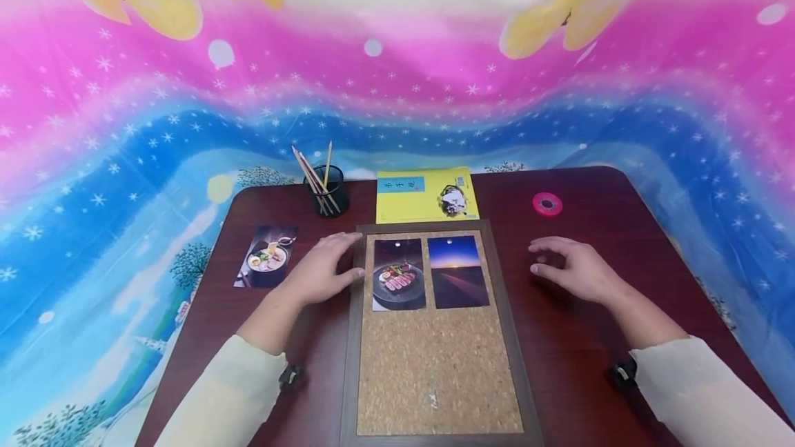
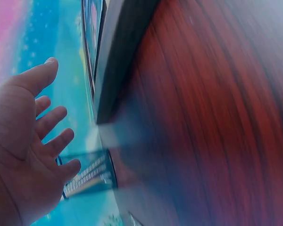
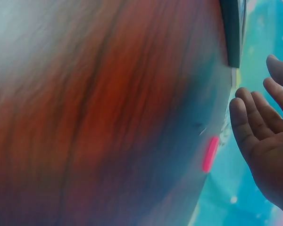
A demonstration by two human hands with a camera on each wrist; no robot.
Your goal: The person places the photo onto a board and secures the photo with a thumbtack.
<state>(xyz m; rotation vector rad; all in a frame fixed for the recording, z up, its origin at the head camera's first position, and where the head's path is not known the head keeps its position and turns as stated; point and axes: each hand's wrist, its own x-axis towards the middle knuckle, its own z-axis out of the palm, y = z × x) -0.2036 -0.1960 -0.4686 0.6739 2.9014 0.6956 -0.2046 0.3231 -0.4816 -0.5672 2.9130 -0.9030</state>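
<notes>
Pale sleeves [image 1: 223, 395] flank a grainy rectangular corkboard [image 1: 428, 357]; left hand [image 1: 321, 269] and right hand [image 1: 574, 269] loosely spread.

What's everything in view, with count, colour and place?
Table: one, reddish-brown, in the foreground.
Framed corkboard: one, tan and brown, table centre.
Steak photo: one, dark, corkboard's upper left.
Sunset photo: one, blue-purple, corkboard's upper right.
Pushpins: two, white, atop these photos.
Unclear speck: one, white, low on corkboard.
Ramen photo: one, dark, table's left.
Mesh pencil cup: one, black, table's back left.
Pencils: several, pale, in the cup.
Booklet: one, yellow, beyond corkboard.
Disc: one, pink, table's back right.
Snowflake-print backdrop: one, pink and blue, behind table.
Sleeves: two, cream, on forearms.
Wristbands: two, black, at wrists.
Left hand: one, bare, beside corkboard's left edge.
Right hand: one, bare, above table's right.
</notes>
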